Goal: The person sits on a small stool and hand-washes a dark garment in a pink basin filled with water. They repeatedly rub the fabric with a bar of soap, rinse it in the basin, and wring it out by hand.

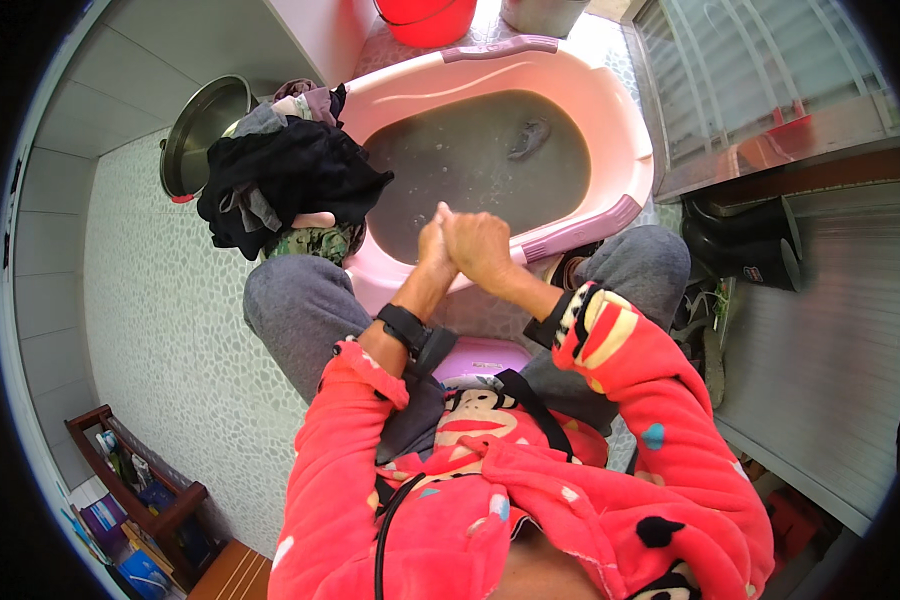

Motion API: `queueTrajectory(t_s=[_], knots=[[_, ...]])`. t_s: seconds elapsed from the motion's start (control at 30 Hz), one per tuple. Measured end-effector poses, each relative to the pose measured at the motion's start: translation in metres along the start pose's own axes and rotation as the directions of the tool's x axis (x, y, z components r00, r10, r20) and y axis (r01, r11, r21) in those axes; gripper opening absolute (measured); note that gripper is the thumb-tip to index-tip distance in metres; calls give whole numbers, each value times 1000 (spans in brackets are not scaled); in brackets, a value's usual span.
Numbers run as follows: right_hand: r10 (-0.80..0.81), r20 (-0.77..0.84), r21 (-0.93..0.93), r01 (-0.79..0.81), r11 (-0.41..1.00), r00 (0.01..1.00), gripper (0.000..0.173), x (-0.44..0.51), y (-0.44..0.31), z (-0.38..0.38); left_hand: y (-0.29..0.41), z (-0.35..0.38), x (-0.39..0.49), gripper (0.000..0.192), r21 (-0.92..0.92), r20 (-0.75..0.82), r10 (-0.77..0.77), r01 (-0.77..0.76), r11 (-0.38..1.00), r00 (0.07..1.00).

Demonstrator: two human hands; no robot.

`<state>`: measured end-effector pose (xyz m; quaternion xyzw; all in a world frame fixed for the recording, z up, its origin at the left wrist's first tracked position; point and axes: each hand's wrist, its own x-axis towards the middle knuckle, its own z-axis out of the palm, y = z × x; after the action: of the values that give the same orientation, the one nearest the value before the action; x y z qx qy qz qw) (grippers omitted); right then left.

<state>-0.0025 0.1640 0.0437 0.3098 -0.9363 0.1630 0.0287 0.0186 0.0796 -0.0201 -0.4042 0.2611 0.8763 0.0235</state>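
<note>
My left hand [436, 244] and my right hand [480, 241] are pressed together over the near rim of a pink plastic tub [619, 127]. Their fingers are folded against each other, and whether something small is between them is hidden. Murky grey water [465, 165] partly fills the tub. A small grey cloth [530, 139] shows at the water's surface, towards the far right side. Left of my hands, a heap of clothes [292, 176] hangs over the tub's left end, mostly black, with grey, mauve and camouflage pieces.
Behind the heap stands a metal basin [187, 161]. A red bucket [427, 22] and a grey bucket [544, 16] stand beyond the tub. Black rubber boots [742, 244] lie at the right. A purple plastic stool [480, 356] is between my legs; a wooden bench [229, 574] is lower left.
</note>
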Motion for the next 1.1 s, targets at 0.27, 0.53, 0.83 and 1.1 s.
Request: queueTrajectory(t_s=[0.27,0.53,0.83,1.1], knots=[[160,-33,40,-159,986,987,43,10,9,-1,-22,4,-1,33,4,9,-23,23,1000,1000],[83,-38,2,-83,997,996,45,4,4,4,-7,-5,8,35,-44,140,-24,30,999,990],[-82,165,-49,91,995,983,36,-1,-3,-8,-1,2,-2,32,-64,80,-76,81,995,994],[358,11,414,-330,848,934,45,30,67,41,8,15,-18,32,-35,49,120,-119,992,991]])
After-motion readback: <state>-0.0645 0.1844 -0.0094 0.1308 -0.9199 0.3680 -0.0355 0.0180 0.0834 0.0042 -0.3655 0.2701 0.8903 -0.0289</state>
